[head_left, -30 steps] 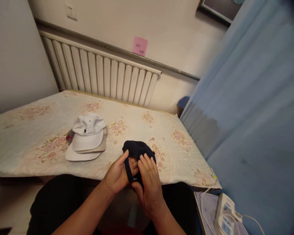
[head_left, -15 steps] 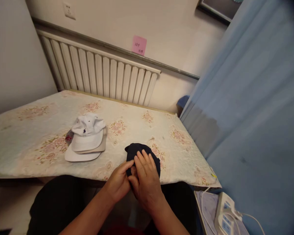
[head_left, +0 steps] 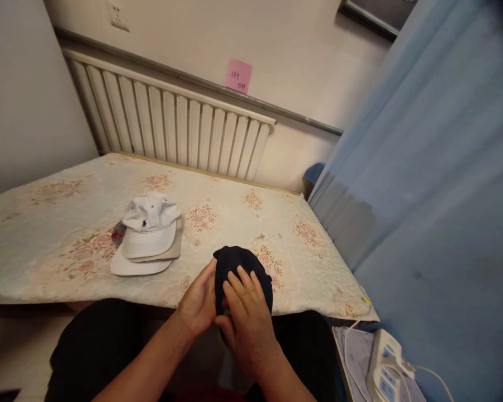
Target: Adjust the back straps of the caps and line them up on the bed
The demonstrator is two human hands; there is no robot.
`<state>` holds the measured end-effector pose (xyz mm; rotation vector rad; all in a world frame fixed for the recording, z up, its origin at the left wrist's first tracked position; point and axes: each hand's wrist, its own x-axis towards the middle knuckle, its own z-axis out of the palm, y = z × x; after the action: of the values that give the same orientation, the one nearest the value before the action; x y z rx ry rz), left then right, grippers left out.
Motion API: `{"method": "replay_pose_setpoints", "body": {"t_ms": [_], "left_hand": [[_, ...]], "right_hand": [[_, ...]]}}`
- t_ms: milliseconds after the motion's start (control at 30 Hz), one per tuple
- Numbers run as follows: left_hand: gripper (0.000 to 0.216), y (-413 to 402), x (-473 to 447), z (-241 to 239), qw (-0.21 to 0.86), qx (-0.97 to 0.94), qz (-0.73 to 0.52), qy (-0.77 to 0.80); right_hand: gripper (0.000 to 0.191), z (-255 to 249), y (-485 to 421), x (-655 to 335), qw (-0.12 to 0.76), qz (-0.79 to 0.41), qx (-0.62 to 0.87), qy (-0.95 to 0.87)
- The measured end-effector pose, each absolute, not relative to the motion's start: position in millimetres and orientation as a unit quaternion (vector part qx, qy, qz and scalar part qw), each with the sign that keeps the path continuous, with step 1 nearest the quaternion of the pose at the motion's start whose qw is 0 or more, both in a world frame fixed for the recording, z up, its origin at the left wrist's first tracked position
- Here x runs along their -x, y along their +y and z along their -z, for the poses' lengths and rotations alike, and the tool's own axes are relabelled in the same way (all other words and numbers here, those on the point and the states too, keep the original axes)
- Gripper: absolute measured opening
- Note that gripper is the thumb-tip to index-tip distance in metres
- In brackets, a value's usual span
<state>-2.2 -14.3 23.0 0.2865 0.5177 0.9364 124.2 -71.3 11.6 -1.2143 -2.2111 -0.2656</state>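
Observation:
A dark navy cap [head_left: 238, 262] lies at the near edge of the floral-clothed table [head_left: 46, 245]. My left hand [head_left: 199, 304] grips its left side with the thumb up along the cloth. My right hand [head_left: 247, 324] lies over the cap's near part, fingers pressed onto it. Both hands meet at the table's edge above my lap. A stack of white and beige caps [head_left: 148, 234] sits on the table to the left, apart from my hands.
A white radiator [head_left: 171, 125] runs along the far wall with a pink sticky note [head_left: 238, 75] above it. A blue curtain [head_left: 436, 184] hangs close on the right. A white power strip with a cable [head_left: 388, 368] lies at the lower right.
The cap's strap, held up between my hands a second ago, is now out of sight. My hands have closed together over the cap, which looks rounder.

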Motion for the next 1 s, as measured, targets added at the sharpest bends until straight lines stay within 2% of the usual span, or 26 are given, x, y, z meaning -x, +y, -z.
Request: {"method": "replay_pose_setpoints", "body": {"t_ms": [167, 300, 500, 833, 1000], "left_hand": [[0.039, 1, 13, -9, 0.898, -0.145, -0.350, 0.225], [0.030, 8, 19, -6, 0.914, -0.156, -0.297, 0.227], [0.021, 0, 16, -7, 0.890, -0.210, -0.317, 0.250], [0.032, 4, -8, -29, 0.847, -0.303, -0.407, 0.157], [0.034, 13, -17, -11, 0.824, -0.369, -0.391, 0.179]], "right_hand": [[0.047, -21, -85, -123, 0.271, 0.074, 0.419, -0.864], [0.045, -30, -91, -121, 0.258, 0.052, 0.394, -0.881], [0.053, -21, -88, -126, 0.322, 0.068, 0.429, -0.841], [0.054, -10, -74, -147, 0.396, 0.092, 0.519, -0.752], [0.054, 6, -58, -150, 0.422, 0.104, 0.526, -0.731]]}}
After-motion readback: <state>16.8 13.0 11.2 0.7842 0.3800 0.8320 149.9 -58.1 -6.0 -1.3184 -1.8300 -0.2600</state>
